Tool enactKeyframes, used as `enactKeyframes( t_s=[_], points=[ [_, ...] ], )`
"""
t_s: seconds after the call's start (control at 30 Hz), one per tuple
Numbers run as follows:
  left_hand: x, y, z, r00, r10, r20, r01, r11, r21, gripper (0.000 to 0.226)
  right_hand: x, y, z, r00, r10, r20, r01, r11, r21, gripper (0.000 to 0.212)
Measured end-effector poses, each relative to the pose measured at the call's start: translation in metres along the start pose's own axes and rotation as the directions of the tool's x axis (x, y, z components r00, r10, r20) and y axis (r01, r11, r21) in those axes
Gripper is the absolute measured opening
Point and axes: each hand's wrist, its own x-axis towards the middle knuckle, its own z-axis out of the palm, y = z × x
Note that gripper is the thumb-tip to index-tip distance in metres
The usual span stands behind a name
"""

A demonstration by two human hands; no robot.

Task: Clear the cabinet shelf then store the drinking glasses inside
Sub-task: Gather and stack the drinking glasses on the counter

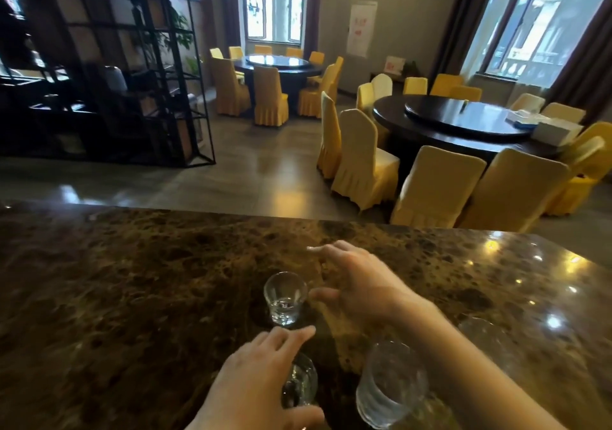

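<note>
A dark brown marble counter fills the lower half of the view. Near its middle stands a small clear shot glass, upright and free of both hands. At 3 o'clock from it, the right hand hovers with its fingers spread open, holding nothing; its thumb tip is just beside the glass rim, but I cannot tell if it touches.

At 6 o'clock from this glass, the left hand lies over a second small glass, fingers on top and thumb below it, so it seems to grip this glass loosely. At 3 o'clock from the second glass stands a larger clear tumbler, blurred, partly under the right forearm. One more glass is faintly visible at 2 o'clock from the tumbler, too blurred to describe.

Beyond the counter, at 1 o'clock, a round dark dining table is surrounded by yellow-covered chairs. At 11 o'clock stands a black metal shelf frame.
</note>
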Motion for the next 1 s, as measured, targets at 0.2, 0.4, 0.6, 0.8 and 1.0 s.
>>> enactKeyframes(
  t_s=[0.2, 0.4, 0.6, 0.8, 1.0],
  points=[
    [0.021, 0.068, 0.000, 0.959, 0.267, -0.094, -0.276, 0.956, -0.099, 0.096, -0.127, 0.087, -0.072, 0.965, 0.256, 0.060, -0.248, 0.962, -0.114, 0.096],
    [0.050, 0.096, 0.038, 0.958, 0.280, -0.066, -0.278, 0.960, 0.035, 0.096, -0.167, 0.125, -0.061, 0.940, 0.290, 0.182, -0.285, 0.957, -0.054, 0.099],
    [0.049, 0.094, 0.040, 0.952, 0.272, -0.139, -0.269, 0.962, 0.043, 0.082, -0.153, 0.129, -0.056, 0.953, 0.279, 0.118, -0.273, 0.960, -0.059, 0.081],
    [0.048, 0.096, 0.040, 0.969, 0.210, -0.128, -0.204, 0.977, 0.054, 0.080, -0.084, 0.102, -0.052, 0.983, 0.166, 0.081, -0.153, 0.978, -0.140, 0.082],
    [0.048, 0.083, 0.037, 0.980, 0.132, -0.150, -0.123, 0.990, 0.068, 0.082, -0.012, 0.069, -0.028, 0.994, 0.087, 0.063, -0.083, 0.995, -0.060, 0.083]
  ],
)
